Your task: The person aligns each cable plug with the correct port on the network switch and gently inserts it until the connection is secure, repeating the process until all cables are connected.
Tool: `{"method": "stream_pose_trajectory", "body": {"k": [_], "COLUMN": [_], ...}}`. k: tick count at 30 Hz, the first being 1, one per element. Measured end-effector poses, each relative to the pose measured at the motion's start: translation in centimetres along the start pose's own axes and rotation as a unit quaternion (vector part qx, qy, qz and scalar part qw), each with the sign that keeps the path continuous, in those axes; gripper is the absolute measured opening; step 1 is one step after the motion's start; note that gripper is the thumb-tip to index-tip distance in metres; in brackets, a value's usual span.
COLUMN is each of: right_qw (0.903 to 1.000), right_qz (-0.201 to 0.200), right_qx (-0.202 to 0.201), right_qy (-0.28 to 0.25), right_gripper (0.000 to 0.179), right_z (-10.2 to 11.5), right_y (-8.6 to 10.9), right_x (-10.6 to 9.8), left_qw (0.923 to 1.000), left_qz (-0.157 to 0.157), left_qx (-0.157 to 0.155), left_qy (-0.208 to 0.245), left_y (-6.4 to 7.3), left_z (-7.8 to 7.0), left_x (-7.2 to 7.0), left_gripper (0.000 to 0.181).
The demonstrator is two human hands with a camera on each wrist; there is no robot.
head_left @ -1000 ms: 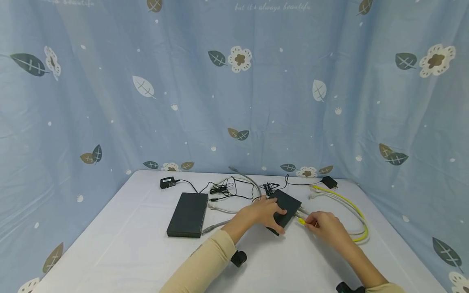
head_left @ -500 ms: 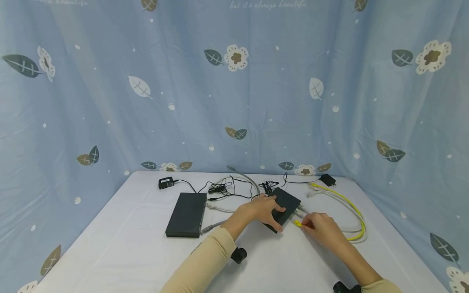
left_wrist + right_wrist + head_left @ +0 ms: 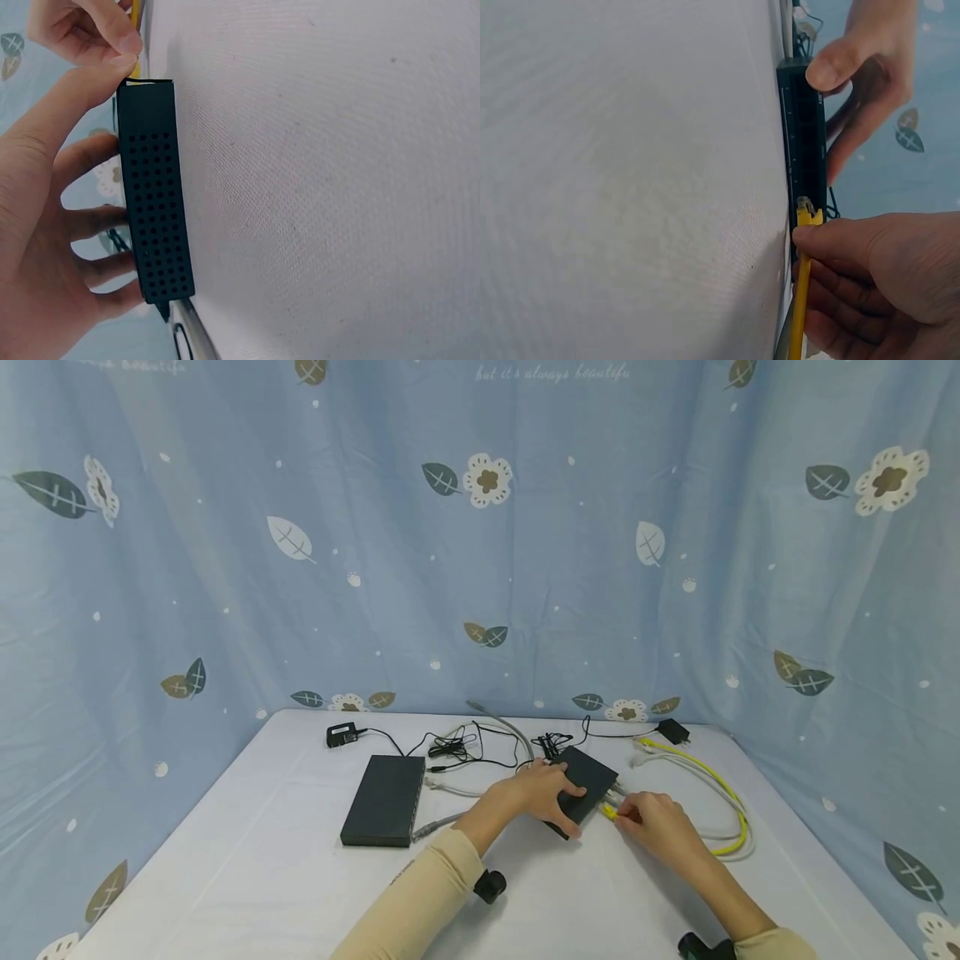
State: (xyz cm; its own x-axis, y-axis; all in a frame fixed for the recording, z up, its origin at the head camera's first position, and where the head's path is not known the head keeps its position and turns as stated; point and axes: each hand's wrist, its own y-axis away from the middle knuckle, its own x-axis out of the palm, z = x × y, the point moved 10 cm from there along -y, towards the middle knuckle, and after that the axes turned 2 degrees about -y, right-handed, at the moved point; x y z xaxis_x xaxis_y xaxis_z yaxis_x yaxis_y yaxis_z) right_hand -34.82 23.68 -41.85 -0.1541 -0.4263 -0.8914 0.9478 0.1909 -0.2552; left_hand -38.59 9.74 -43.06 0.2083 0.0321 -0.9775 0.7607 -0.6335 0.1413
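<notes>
A small black network switch [image 3: 591, 777] sits angled on the white table, right of centre. My left hand [image 3: 534, 789] holds it from above, fingers spread across its top and thumb at the front corner. Its perforated side [image 3: 157, 217] faces the left wrist camera. My right hand [image 3: 662, 828] pinches the yellow plug [image 3: 808, 217] of a network cable between thumb and fingers. In the right wrist view the plug's clear tip is at the port row [image 3: 804, 142]; whether it is inside a port I cannot tell. Pale cables [image 3: 617, 795] run from the same side of the switch.
A larger black box [image 3: 384, 800] lies at left, with a grey cable [image 3: 442, 823] beside it. Black power adapters [image 3: 342, 733] and tangled black leads [image 3: 450, 746] lie at the back. The yellow cable's loop [image 3: 738, 810] curves at right among pale cables.
My right hand has shifted slightly left, bringing the yellow plug up against the port side of the switch. My left hand stays on the switch.
</notes>
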Motion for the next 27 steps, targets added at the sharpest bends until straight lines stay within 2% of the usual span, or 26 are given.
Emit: {"method": "stream_pose_trajectory", "body": {"k": [27], "right_qw": [0.9999], "right_qz": [0.009], "right_qx": [0.011], "right_qy": [0.002], "right_gripper": [0.003], "right_z": [-0.03], "right_y": [-0.3], "right_x": [0.11], "left_qw": [0.9999], "left_qz": [-0.006], "left_qx": [0.001], "left_qy": [-0.011], "left_y": [-0.12], "left_z": [0.14], "left_x": [-0.03], "left_gripper": [0.073]}}
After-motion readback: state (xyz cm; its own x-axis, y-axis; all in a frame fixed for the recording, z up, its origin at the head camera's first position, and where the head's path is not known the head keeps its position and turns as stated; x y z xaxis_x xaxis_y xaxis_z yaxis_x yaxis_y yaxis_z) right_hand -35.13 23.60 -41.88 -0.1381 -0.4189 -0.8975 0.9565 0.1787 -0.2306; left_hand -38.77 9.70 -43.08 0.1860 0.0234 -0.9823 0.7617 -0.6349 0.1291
